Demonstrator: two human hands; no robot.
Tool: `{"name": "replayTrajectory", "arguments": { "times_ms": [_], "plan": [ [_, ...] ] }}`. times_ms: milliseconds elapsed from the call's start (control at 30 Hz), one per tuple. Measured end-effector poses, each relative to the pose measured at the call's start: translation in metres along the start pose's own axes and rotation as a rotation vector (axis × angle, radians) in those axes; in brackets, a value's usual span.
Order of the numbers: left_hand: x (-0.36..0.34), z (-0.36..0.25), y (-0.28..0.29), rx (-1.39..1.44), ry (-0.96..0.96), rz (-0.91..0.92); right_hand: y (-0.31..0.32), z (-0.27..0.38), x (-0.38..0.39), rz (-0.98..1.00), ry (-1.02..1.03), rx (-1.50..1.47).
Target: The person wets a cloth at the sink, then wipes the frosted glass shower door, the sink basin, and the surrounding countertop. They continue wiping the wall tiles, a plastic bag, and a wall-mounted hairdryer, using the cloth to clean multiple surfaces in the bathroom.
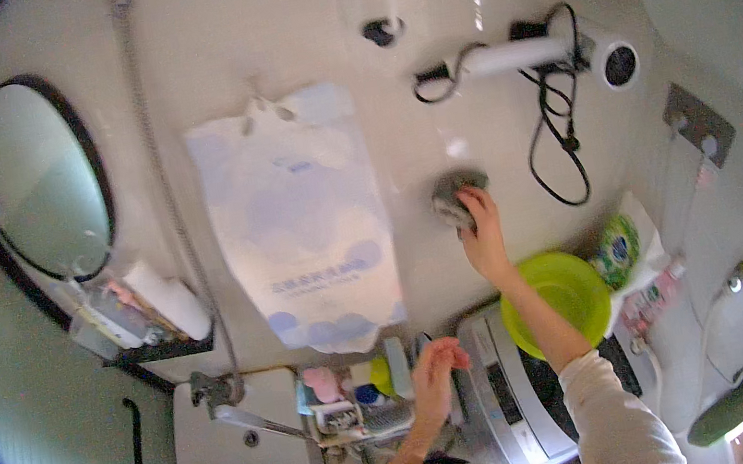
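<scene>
My right hand (479,225) is closed on a dark grey cloth (460,196), pressing it against the pale wall (434,261). That arm reaches up past a lime-green basin (576,282), which sits on top of a washing machine (514,394). My left hand (437,372) hangs lower down, between a small shelf of toiletries (362,418) and the washing machine. Its fingers are loosely bent and somewhat blurred, and nothing shows in them.
A white-and-blue plastic bag (296,215) hangs on the wall, left of a hair dryer (518,55) with a looped black cord (532,158). Further left are a round mirror (42,177), a bottle shelf (162,351) and a sink (221,450). Detergent packs (622,246) stand beside the basin.
</scene>
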State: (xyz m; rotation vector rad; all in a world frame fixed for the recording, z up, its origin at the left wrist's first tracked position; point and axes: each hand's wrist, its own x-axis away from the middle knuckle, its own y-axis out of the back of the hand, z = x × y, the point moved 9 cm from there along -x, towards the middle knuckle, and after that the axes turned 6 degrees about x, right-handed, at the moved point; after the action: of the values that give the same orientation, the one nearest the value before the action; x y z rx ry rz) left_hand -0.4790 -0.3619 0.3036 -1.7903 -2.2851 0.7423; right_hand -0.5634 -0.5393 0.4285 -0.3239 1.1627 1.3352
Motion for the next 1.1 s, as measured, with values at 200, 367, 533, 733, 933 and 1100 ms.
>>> {"name": "replayTrajectory", "arguments": {
  "times_ms": [200,367,533,733,933,1100],
  "plan": [
    [0.013,-0.036,0.02,0.004,-0.046,0.003,-0.046,-0.04,0.053,0.234,-0.898,-0.706],
    [0.022,-0.085,0.039,0.008,-0.139,0.013,0.018,0.038,0.006,-0.076,-0.506,-0.525],
    [0.03,-0.14,0.056,0.004,-0.218,-0.062,0.075,0.173,-0.065,-0.339,0.081,-0.347],
    [0.045,-0.202,0.078,-0.009,-0.292,0.015,0.068,0.301,-0.171,-0.473,0.576,-0.055],
    [0.059,-0.206,0.109,0.003,-0.216,0.021,-0.016,0.349,-0.252,-0.477,0.529,0.684],
    [0.056,-0.202,0.116,0.041,-0.223,0.082,-0.07,0.355,-0.21,-0.133,0.921,0.776]
  ]
}}
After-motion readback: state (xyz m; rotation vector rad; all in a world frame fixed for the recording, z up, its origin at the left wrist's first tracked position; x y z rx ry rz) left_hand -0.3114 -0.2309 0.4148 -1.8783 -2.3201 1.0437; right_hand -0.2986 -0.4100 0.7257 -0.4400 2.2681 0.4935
